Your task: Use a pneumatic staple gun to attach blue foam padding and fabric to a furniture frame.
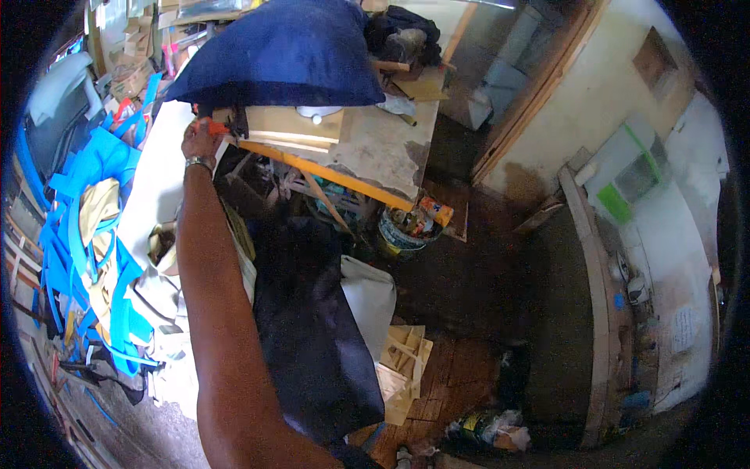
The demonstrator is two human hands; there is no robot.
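My left hand (200,139), with a watch on the wrist, reaches up to the near left corner of a wooden worktable (381,148). Its fingers are closed on an orange object (216,127), too small to name, just below the hanging edge of a large dark blue cloth bundle (273,51) on the tabletop. My forearm passes beside a white sheet (156,164) and dark fabric (305,336) draped below the table. My right hand is not in view.
Tangled blue and tan fabric strips (101,250) lie at left. A bucket of scraps (402,246) stands under the table's right corner, board offcuts (402,367) on the floor. At right are a doorway (500,70) and a ledge (586,234) with small items; a bag (492,430) lies below.
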